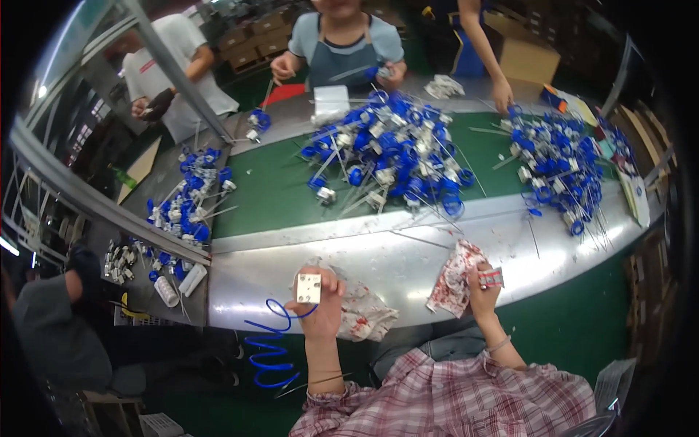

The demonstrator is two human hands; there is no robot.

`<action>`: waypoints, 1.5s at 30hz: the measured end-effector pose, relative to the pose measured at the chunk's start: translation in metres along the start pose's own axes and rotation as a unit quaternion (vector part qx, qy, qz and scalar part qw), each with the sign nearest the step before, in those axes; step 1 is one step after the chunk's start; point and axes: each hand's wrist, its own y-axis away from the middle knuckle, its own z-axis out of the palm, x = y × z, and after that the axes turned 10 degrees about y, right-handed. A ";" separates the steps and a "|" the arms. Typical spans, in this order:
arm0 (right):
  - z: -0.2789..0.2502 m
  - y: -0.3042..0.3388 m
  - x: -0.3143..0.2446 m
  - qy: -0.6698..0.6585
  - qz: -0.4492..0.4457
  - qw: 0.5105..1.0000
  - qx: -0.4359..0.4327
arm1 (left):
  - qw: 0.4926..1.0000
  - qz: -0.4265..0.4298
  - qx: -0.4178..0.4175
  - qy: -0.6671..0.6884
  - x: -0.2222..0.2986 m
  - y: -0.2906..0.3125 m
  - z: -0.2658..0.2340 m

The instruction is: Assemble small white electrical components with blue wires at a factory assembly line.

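Note:
Raised over the table's near edge, my left hand [325, 312] grips a small white square block [308, 288] between thumb and fingers, its pale face with several holes turned up. From it a blue coiled tube [271, 357] hangs down left of my wrist, and a thin metal rod shows by my sleeve. My right hand [480, 297] is closed on a small red-and-pale block [491, 277]; its exact kind is unclear. Beside that hand lies a crumpled red-stained cloth [456, 281]. A second stained cloth [366, 312] lies right of my left hand.
Heaps of blue coiled parts with white blocks and rods lie at the centre [393, 149], right [557, 164] and left [186, 197]. A metal frame post [175, 65] rises at left. Across the green belt [266, 186], a person in an apron handles a similar part; others work alongside.

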 end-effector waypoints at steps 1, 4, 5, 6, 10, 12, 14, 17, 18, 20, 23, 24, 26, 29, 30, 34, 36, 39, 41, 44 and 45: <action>-0.003 -0.001 -0.007 0.005 -0.011 1.000 -0.011 | 0.999 -0.008 0.001 -0.041 -0.008 -0.001 0.004; -0.012 -0.004 -0.008 0.017 0.011 0.999 -0.041 | 0.992 -0.033 -0.001 -0.120 -0.033 -0.004 0.015; -0.014 -0.005 -0.009 0.000 0.025 0.998 -0.054 | 0.990 -0.026 0.018 -0.137 -0.041 -0.004 0.022; -0.015 -0.009 -0.012 -0.018 0.032 0.998 -0.041 | 0.989 -0.045 -0.022 -0.138 -0.049 -0.006 0.023; -0.033 -0.043 -0.079 -0.258 0.081 0.961 0.053 | 0.975 -0.097 -0.072 -0.186 -0.074 -0.001 0.059; -0.050 -0.061 -0.123 -0.337 0.038 0.936 0.098 | 0.976 -0.115 -0.098 -0.157 -0.089 0.005 0.071; -0.068 -0.070 -0.153 -0.411 -0.036 0.900 0.137 | 0.979 -0.130 -0.120 -0.102 -0.106 0.012 0.093; -0.084 -0.072 -0.186 -0.473 -0.124 0.856 0.167 | 0.959 -0.116 -0.182 -0.182 -0.123 0.021 0.114; -0.086 -0.069 -0.192 -0.491 -0.159 0.840 0.169 | 0.959 -0.117 -0.180 -0.182 -0.126 0.024 0.118; -0.089 -0.066 -0.194 -0.509 -0.169 0.830 0.155 | 0.950 -0.144 -0.215 -0.175 -0.131 0.028 0.126; -0.094 -0.061 -0.195 -0.521 -0.170 0.822 0.155 | 0.945 -0.186 -0.206 -0.175 -0.135 0.035 0.141; -0.095 -0.061 -0.195 -0.532 -0.181 0.813 0.154 | 0.941 -0.206 -0.229 -0.141 -0.135 0.034 0.141; -0.100 -0.060 -0.191 -0.529 -0.204 0.811 0.147 | 0.940 -0.209 -0.255 -0.088 -0.140 0.035 0.139; -0.104 -0.059 -0.188 -0.538 -0.209 0.808 0.118 | 0.937 -0.199 -0.272 -0.090 -0.141 0.032 0.142; -0.105 -0.059 -0.186 -0.536 -0.208 0.809 0.119 | 0.937 -0.201 -0.272 -0.089 -0.144 0.031 0.140; -0.109 -0.057 -0.183 -0.530 -0.204 0.817 0.102 | 0.933 -0.183 -0.300 -0.074 -0.151 0.028 0.139; -0.112 -0.056 -0.180 -0.540 -0.202 0.812 0.089 | 0.933 -0.182 -0.302 -0.075 -0.151 0.029 0.139; -0.121 -0.058 -0.170 -0.489 -0.246 0.837 0.016 | 0.932 -0.180 -0.303 -0.089 -0.149 0.029 0.139; -0.126 -0.062 -0.167 -0.439 -0.285 0.850 -0.056 | 0.926 -0.200 -0.306 -0.096 -0.147 0.029 0.139; -0.127 -0.064 -0.167 -0.412 -0.316 0.852 -0.066 | 0.929 -0.182 -0.311 -0.087 -0.148 0.029 0.140; -0.125 -0.063 -0.168 -0.413 -0.315 0.852 -0.068 | 0.930 -0.181 -0.309 -0.088 -0.147 0.029 0.140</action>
